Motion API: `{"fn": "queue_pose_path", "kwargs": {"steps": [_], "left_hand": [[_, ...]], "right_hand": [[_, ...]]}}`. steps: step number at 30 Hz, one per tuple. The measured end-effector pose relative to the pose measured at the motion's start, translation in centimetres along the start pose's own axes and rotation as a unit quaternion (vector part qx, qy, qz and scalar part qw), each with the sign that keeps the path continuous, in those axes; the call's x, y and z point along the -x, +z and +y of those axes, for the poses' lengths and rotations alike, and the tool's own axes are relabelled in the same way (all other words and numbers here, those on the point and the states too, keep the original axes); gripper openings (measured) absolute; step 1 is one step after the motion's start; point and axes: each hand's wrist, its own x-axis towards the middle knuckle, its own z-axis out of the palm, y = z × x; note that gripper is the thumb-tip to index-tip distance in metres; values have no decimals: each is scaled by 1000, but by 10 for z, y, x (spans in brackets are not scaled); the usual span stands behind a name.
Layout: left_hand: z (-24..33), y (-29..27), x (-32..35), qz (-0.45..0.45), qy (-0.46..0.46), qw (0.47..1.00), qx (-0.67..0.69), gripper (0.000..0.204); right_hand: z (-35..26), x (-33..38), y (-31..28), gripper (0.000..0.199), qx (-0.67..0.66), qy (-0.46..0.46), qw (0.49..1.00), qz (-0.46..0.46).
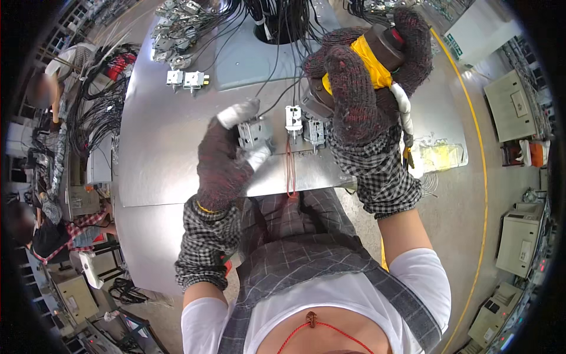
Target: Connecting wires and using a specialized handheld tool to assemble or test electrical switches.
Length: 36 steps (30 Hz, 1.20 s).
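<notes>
My left hand (227, 150), in a dark knit glove with white-wrapped fingertips, pinches a small silvery metal connector block (254, 133) with a black cable. It is slightly blurred. My right hand (359, 97), gloved alike, is wrapped around a dark handheld power tool (377, 59) banded with yellow tape; its exact kind is unclear. Between the hands, a white-faced metal block (293, 121) and a greyer metal block (315, 133) rest on the metal table. An orange-red cord loop (290, 171) hangs over the table's near edge beneath them.
Several similar blocks (171, 44) are heaped at the far left, with two separate blocks (193, 81) nearer. Black cables (283, 20) gather at a round opening in a raised plate (244, 62). Yellow tape (442, 155) marks the table's right corner. Another person (71, 59) works at the left.
</notes>
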Motion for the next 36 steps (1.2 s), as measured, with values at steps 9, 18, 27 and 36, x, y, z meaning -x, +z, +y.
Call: {"fn": "queue_pose_path", "kwargs": {"steps": [9, 18, 27, 36], "left_hand": [[-42, 18, -21, -63, 281, 870, -401, 63], [-17, 3, -46, -128, 38, 926, -354, 59], [-10, 9, -54, -161, 95, 911, -367, 60], [-11, 7, -47, -170, 74, 867, -463, 61]], "right_hand": [[-47, -3, 60, 57, 291, -405, 862, 93], [-37, -2, 69, 66, 401, -437, 801, 76], [-25, 1, 77, 65, 418, -406, 809, 73], [-14, 1, 72, 64, 412, -350, 840, 57]]}}
